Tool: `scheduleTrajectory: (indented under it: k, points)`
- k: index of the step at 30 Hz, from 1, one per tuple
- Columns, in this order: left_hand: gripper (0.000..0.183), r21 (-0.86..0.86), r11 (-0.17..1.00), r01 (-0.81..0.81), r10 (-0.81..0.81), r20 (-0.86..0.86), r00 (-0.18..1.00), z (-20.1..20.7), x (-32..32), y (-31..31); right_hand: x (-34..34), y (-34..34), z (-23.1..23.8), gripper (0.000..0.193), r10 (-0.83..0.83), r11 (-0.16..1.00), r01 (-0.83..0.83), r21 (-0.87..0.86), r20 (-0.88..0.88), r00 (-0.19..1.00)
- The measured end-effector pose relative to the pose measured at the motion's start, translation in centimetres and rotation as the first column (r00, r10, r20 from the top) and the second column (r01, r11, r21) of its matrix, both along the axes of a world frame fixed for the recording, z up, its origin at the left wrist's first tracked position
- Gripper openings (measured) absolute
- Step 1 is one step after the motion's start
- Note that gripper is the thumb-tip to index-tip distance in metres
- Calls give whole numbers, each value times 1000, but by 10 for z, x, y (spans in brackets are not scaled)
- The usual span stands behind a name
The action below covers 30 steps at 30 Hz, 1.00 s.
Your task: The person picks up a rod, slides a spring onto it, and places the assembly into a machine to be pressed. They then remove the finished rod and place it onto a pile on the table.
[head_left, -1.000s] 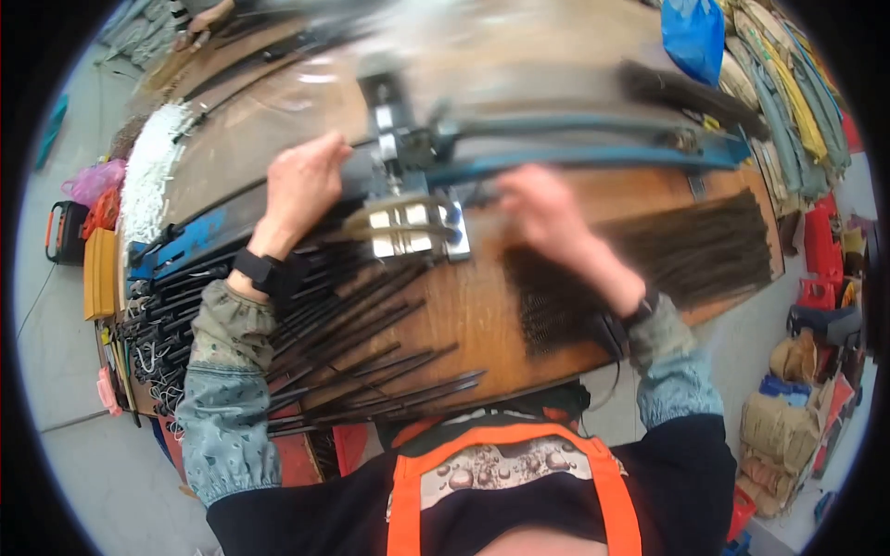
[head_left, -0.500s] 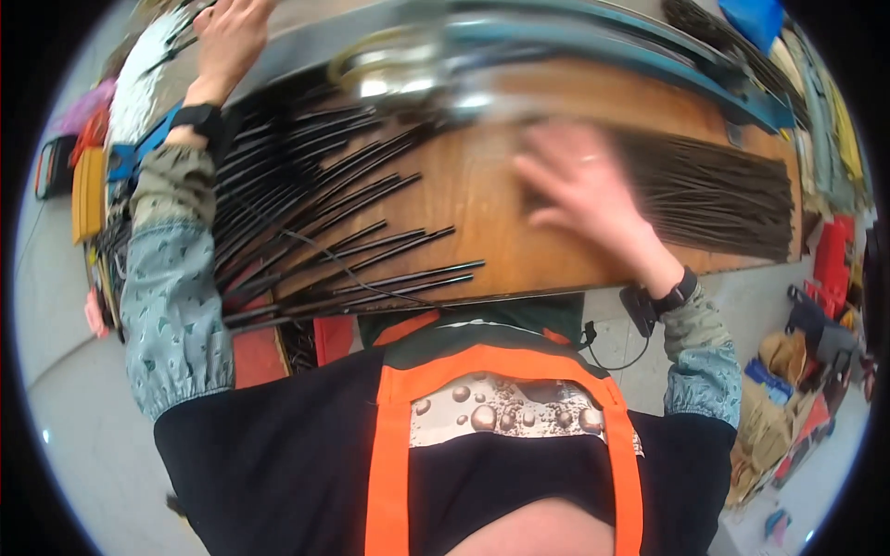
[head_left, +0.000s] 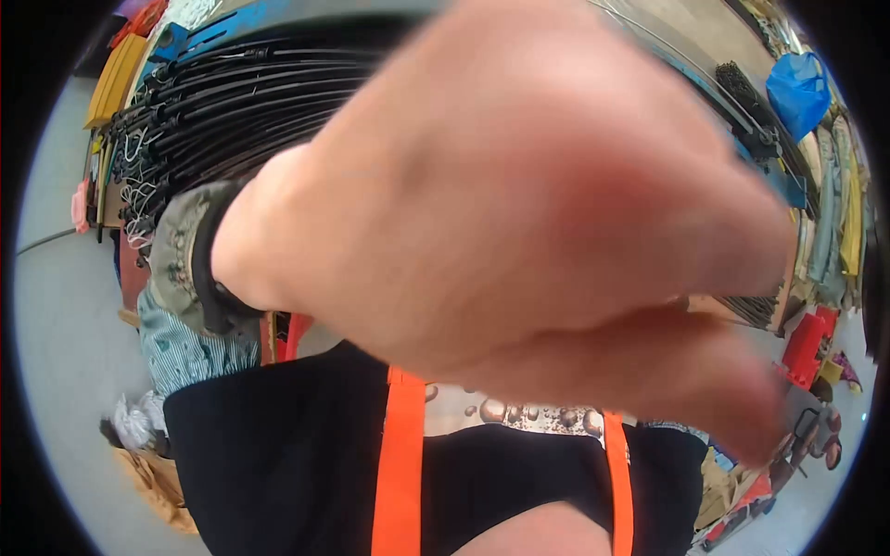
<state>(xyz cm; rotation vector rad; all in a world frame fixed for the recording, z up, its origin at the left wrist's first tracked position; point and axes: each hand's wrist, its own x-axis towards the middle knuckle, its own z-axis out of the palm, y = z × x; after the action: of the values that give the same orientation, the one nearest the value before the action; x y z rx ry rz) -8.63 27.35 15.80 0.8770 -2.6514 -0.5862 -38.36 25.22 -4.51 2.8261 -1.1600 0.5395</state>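
My left hand [head_left: 482, 204] is raised very near the camera, large and blurred, and covers most of the middle of the picture. Its thumb points to the lower right, set apart from the rest of the hand. How the other fingers are bent does not show clearly, and nothing is seen in them. A dark band circles the wrist. Behind it, at the left, many long thin black rods [head_left: 250, 102] lie side by side. My right hand is hidden; only a bit of its patterned sleeve [head_left: 681, 428] shows. A few thin dark rods [head_left: 753, 310] peek out at the right.
White cord loops [head_left: 139, 190] hang by the rods' left ends. A yellow box [head_left: 116, 82] stands at the far left. On the right are a blue plastic bag [head_left: 797, 83], a bundle of dark rods [head_left: 742, 88] and a red bin [head_left: 808, 345].
My left hand has come from the far left of the table up close to the camera. My right hand, which was over the table by the thin dark rods, no longer shows.
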Motion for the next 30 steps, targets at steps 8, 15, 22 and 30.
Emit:
scheduleTrajectory:
  k: [8,15,22,30]
  points:
    - [26,-265,962,-64,-14,-280,960,-7,-4,9,-10,23,-14,37,14,996,-2,-92,128,992]
    - [29,-240,968,-75,-54,-488,871,-29,-13,43,-13,39,-4,29,-70,995,52,81,232,970]
    - [11,-362,890,-276,366,209,907,-158,10,92,2,31,6,22,-102,995,102,11,238,966]
    - [17,-301,857,-419,486,199,851,-208,24,106,-2,43,12,20,-258,878,73,473,337,905]
